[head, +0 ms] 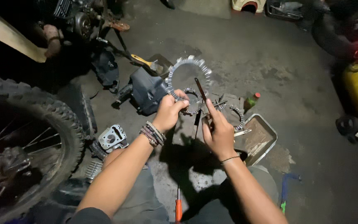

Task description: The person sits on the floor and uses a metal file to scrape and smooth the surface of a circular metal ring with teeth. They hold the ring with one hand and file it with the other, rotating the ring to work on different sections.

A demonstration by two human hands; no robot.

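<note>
My left hand [168,113] grips the lower rim of a large toothed metal ring [189,66] and holds it upright above the floor. My right hand [217,130] pinches a thin dark rod-like tool [200,88] whose tip rests against the ring's inner edge. Two smaller toothed rings [233,111] lie on the floor just behind my hands, partly hidden by them. Bracelets sit on my left wrist and a thin band on my right.
A metal tray [266,139] lies right of my hands, with a small green bottle [251,101] behind it. A knobby motorcycle tyre [42,120] fills the left. An engine cylinder part [112,139], a dark cover [146,89], a yellow-handled brush [143,62] and an orange-handled screwdriver [178,207] lie around.
</note>
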